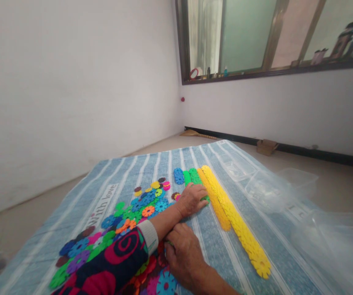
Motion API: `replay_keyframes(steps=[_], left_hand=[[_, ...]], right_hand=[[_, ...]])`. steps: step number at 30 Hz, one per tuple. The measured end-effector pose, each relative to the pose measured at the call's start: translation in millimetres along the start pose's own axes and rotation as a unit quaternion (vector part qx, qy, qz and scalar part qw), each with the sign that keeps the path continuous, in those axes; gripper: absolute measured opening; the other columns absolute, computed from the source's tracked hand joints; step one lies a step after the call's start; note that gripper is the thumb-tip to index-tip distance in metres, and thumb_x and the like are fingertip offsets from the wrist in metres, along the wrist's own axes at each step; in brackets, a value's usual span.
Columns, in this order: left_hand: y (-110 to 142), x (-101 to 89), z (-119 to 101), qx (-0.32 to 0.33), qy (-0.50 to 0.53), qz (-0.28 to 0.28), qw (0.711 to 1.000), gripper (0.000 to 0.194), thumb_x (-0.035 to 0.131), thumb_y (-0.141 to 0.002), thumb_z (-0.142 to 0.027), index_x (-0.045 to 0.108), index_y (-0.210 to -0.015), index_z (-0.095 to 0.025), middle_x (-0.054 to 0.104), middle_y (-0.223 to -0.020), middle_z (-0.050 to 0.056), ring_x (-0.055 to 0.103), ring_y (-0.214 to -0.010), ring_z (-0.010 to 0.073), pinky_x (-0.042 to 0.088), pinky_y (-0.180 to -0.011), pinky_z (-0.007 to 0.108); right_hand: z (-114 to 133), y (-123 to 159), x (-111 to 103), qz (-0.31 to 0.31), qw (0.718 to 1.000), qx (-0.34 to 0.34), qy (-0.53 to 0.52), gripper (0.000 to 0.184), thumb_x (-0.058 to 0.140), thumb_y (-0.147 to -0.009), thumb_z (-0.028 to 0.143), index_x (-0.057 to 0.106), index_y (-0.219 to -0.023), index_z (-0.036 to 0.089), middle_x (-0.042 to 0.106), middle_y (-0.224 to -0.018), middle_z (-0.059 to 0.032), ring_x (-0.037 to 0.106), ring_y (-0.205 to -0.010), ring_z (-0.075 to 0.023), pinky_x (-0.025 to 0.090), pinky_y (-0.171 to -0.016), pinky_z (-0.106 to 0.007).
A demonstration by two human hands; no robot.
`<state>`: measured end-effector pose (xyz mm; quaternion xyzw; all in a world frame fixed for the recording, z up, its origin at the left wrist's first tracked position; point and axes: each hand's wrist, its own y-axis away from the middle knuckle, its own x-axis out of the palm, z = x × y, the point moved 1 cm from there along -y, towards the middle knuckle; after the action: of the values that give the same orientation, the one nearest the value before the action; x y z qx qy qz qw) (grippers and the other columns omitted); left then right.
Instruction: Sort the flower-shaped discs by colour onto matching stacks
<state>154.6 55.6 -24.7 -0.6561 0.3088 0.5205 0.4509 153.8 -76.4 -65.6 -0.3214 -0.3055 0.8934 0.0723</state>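
My left hand reaches forward over a blue striped cloth, its fingers curled onto the near end of a green row of snowflake discs. Beside that row lie two long yellow rows and a short blue row. My right hand is closed near a loose heap of coloured discs, with something green pinched at its fingertips that I cannot make out.
Clear plastic bags and a clear container lie on the right part of the cloth. A white wall stands at the left. A window with small items on its sill is at the back, with a cardboard scrap on the floor.
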Motion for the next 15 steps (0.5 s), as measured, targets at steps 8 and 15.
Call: replay_keyframes(steps=[8, 15], left_hand=[[0, 4.0, 3, -0.006, 0.015, 0.005, 1.000, 0.014, 0.059, -0.085, -0.027, 0.062, -0.097, -0.019, 0.067, -0.103, 0.006, 0.057, -0.106, 0.0213, 0.039, -0.096, 0.038], [2, 10.7, 8, -0.008, 0.042, -0.004, 0.999, 0.016, 0.060, -0.083, -0.025, 0.062, -0.098, -0.020, 0.066, -0.105, 0.006, 0.057, -0.107, 0.0204, 0.043, -0.098, 0.035]], right_hand=[[-1, -1, 0, 0.004, 1.000, -0.004, -0.003, 0.017, 0.051, -0.075, 0.008, 0.060, -0.084, 0.020, 0.064, -0.088, -0.0024, 0.055, -0.084, -0.0184, 0.037, -0.072, -0.030], [13, -3, -14, -0.070, 0.996, -0.051, 0.028, 0.016, 0.045, -0.082, 0.010, 0.056, -0.074, 0.019, 0.062, -0.078, -0.0017, 0.053, -0.077, -0.0167, 0.036, -0.074, -0.030]])
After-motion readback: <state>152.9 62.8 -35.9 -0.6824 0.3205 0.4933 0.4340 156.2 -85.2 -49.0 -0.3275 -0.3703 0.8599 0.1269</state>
